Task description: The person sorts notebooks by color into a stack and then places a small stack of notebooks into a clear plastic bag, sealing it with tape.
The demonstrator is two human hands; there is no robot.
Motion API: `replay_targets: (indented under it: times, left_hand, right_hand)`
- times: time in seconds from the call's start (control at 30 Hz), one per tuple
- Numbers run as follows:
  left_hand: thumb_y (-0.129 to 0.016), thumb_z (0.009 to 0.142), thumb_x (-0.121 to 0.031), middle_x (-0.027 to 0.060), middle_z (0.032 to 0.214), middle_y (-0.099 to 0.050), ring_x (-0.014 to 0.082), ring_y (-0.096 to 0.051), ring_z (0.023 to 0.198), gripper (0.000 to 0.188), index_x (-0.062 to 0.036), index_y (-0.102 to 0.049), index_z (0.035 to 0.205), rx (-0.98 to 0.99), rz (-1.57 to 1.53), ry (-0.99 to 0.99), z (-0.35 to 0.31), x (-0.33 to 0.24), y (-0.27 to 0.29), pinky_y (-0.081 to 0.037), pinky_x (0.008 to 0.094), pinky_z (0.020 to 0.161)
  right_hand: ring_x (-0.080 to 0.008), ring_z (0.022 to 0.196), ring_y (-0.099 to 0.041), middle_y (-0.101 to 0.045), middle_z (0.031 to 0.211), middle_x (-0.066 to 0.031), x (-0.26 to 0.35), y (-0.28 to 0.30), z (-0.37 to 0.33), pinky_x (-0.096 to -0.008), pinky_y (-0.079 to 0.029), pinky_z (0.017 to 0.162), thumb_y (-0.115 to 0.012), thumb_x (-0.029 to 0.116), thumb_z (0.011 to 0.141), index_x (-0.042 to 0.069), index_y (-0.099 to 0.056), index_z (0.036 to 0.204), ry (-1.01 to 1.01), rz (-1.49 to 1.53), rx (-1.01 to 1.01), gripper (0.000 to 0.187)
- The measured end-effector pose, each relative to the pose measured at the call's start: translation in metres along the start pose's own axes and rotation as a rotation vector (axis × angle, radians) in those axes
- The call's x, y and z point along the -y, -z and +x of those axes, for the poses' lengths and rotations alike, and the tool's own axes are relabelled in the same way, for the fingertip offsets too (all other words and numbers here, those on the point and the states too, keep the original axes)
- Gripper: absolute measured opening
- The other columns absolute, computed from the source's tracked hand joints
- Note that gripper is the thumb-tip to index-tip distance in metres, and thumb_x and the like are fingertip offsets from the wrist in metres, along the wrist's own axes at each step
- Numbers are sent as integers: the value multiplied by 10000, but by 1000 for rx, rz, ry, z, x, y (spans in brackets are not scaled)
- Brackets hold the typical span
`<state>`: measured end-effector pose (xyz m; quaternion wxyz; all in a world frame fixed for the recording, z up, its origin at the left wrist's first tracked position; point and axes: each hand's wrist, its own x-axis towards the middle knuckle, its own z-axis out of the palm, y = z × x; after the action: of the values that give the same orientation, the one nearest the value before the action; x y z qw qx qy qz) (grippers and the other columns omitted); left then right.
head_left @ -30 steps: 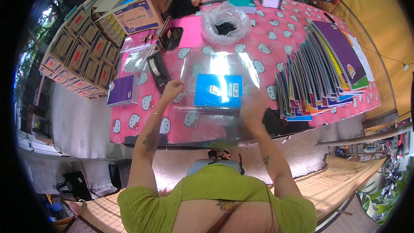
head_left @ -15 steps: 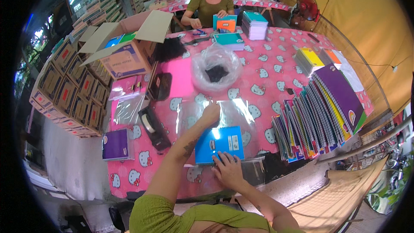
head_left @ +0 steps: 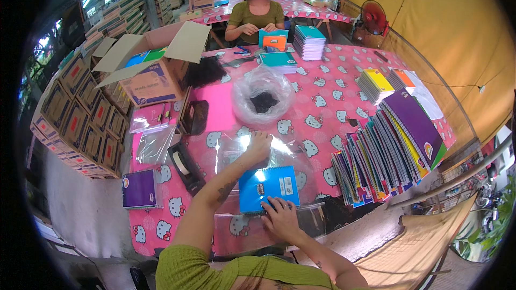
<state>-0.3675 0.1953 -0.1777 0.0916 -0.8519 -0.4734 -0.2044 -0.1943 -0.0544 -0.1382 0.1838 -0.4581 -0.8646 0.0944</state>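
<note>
A blue spiral notebook lies on a clear plastic sheet in front of me. My right hand rests on its lower right part, fingers spread, with a ring on one finger. Beyond the notebook's far edge, my left hand is laid on the plastic, its short-looking fingers pointing away from me. A second clear plastic piece lies along the near edge of the table. Left of the notebook stands a black tape dispenser.
A row of spiral notebooks leans at the right; a purple notebook lies at left. A plastic bag stands ahead, and an open carton is at far left. Across the table a person handles a teal notebook.
My view has shifted slightly, moving the scene left and down. My left hand's fingers look more stretched out on the plastic. The person opposite has brought both hands together at the teal notebook.
</note>
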Motion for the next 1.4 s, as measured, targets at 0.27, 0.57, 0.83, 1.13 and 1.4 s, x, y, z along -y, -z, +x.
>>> replay_targets:
  times: [0.27, 0.57, 0.83, 1.13, 1.4]
  left_hand:
    - [-651, 791, -203, 175, 906, -657, 368, -632, 880, 245, -32, -564, 944, 204, -287, 286, 5, -3, 31, -487, 496, 723]
    - [-624, 805, -154, 131, 870, -662, 333, -646, 838, 196, -50, -607, 970, 216, -220, 211, -70, -93, 112, -507, 455, 685]
    - [-587, 804, -72, 155, 961, -658, 348, -636, 934, 223, 1, -634, 1009, -139, -312, 205, -134, -147, 92, -511, 438, 784]
    - [-519, 906, -148, 173, 974, -651, 389, -626, 872, 207, -96, -643, 1063, 52, -621, 496, -140, -153, 96, -488, 473, 736]
    - [-544, 830, -13, 234, 1211, -603, 381, -546, 1185, 344, 39, -595, 1166, -16, -349, 238, -124, -172, 72, -403, 457, 1055]
  right_hand:
    - [-271, 1235, -459, -514, 1334, -87, 1, 2, -1, -516, -334, 981, -643, 320, 850, 164, -534, 1292, 21, -8, 2, 481]
    - [-307, 1254, -411, -461, 1364, -113, 5, -5, -4, -563, -318, 978, -641, 398, 847, 143, -524, 1309, 27, -69, -2, 540]
    - [-328, 1384, -287, -374, 1469, -153, 0, -24, -7, -616, -225, 1049, -589, 448, 859, 91, -456, 1392, 35, -179, 4, 655]
    - [-358, 920, -630, -648, 1003, -202, -61, -4, 39, -424, -483, 760, -598, 148, 834, 25, -636, 1010, -490, 642, -135, 219]
    - [-386, 1057, -602, -651, 1105, -208, -143, -31, 177, -474, -479, 882, -450, 332, 894, 71, -641, 1109, 116, -45, 311, 388]
